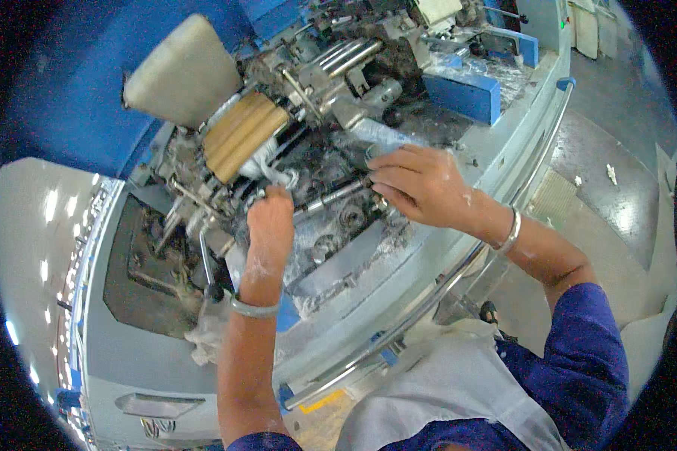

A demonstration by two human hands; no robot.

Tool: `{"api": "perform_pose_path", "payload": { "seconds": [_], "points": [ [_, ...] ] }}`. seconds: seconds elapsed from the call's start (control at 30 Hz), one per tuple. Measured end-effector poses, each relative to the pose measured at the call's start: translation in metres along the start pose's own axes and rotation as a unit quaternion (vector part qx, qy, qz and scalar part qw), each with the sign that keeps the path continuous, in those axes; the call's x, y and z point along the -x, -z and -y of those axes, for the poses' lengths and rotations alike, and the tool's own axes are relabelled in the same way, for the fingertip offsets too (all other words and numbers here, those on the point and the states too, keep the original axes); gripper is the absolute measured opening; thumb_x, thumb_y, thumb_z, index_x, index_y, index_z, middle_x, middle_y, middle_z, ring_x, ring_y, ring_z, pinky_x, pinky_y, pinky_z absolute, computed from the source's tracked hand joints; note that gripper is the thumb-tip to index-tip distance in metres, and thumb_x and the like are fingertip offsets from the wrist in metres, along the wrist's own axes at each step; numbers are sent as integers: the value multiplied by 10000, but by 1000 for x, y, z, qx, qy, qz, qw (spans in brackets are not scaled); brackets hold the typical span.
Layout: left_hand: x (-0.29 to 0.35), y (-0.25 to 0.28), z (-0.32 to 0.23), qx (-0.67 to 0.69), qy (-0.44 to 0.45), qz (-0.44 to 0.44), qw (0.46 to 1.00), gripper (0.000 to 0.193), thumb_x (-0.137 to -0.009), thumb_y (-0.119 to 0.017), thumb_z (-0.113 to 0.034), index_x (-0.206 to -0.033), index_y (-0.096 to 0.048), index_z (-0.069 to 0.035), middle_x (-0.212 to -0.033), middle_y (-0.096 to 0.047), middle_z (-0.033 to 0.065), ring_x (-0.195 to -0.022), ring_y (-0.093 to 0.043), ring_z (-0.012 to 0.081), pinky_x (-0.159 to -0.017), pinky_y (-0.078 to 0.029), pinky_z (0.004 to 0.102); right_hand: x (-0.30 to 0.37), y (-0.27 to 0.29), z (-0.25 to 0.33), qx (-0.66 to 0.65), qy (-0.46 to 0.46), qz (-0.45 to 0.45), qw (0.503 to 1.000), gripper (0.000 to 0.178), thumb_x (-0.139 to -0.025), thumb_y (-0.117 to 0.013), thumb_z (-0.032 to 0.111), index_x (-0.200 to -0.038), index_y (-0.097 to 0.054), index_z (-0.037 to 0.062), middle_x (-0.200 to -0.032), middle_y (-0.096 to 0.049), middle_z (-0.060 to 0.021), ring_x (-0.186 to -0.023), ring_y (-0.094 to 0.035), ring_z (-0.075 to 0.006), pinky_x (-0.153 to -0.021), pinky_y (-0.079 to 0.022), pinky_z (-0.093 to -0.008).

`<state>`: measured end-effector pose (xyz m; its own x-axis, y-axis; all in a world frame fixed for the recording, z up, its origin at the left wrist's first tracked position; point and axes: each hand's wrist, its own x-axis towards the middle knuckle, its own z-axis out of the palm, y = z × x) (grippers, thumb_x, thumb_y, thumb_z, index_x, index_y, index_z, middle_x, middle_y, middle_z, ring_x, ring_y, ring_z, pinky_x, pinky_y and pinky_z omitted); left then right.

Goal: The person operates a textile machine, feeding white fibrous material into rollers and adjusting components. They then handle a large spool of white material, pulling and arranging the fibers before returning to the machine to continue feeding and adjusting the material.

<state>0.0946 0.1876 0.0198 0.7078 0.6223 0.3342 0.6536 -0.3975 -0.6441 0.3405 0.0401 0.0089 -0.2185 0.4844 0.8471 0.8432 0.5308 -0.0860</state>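
A large grey-and-blue textile machine (459, 161) fills the view, its lint-dusted casing tilted across the frame and edged by a long polished steel guard rail (429, 301) that runs along the front, apparently to keep a body off the works. At the upper left a pale beige, rounded hinged cover (179, 71) stands raised, which leaves the mechanism beneath open to reach. Just under it lie three tan ribbed rollers (241, 134) side by side, and beside them a cluster of bright steel fluted cylinders (350, 52). A blue rectangular block (462, 96) sits on the deck farther back.

In the dark, fluff-clogged middle of the machine runs a slim steel shaft (331, 197), between the two hands. The left hand (269, 218) reaches in from below with a steel bangle at the wrist; its fingers are curled tightly into the mechanism at the near end of the shaft, around a wisp of white fibre (274, 174), though what exactly they grip is hidden behind the knuckles. The right hand (421, 184) comes in from the right, palm down, fingers held close together and bent, their tips pressing at the far end of the shaft; whether they pinch anything I cannot tell. A white cloth (203, 334) hangs over the casing near the left forearm.
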Motion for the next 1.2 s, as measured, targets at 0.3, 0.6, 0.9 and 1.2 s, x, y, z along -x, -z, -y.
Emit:
{"api": "perform_pose_path", "payload": {
  "seconds": [0.3, 0.6, 0.9, 1.2],
  "points": [
    [-14, 2, 11, 217, -3, -61, 974, 287, -608, -623, -8, -891, -575, -21, -961, -482, 125, -969, -484, 320, -783, -427, 424, -5, -26, 14, -69, 47, 14, 996, 122, -730, -663, 87, -833, -612, 48, -950, -639, -87, -728, -623, -237, -582, -507, -354],
    [-18, -6, 17, 299, 1, -55, 953, 353, -590, -609, -26, -942, -581, -28, -1003, -483, 121, -1001, -485, 321, -808, -413, 435, -17, -34, -13, 103, -17, 64, 992, 217, -715, -666, 119, -907, -629, 28, -1091, -590, -125, -960, -588, -269, -746, -511, -363],
    [-14, -19, 15, 336, 0, -108, 936, 344, -638, -708, -108, -951, -600, -14, -970, -562, 135, -986, -502, 322, -829, -414, 441, 9, -42, 10, 201, -44, 153, 966, 307, -751, -641, 167, -1020, -633, 18, -1253, -528, -146, -1182, -496, -277, -1026, -340, -484],
    [49, 73, -33, 310, -76, -106, 942, 244, -640, -623, -122, -850, -605, 1, -886, -596, 158, -946, -506, 314, -880, -388, 457, 34, 37, -2, 28, -148, -65, 986, 216, -791, -572, -13, -995, -631, 26, -940, -670, -125, -894, -635, -265, -778, -486, -370]
  ]
}}
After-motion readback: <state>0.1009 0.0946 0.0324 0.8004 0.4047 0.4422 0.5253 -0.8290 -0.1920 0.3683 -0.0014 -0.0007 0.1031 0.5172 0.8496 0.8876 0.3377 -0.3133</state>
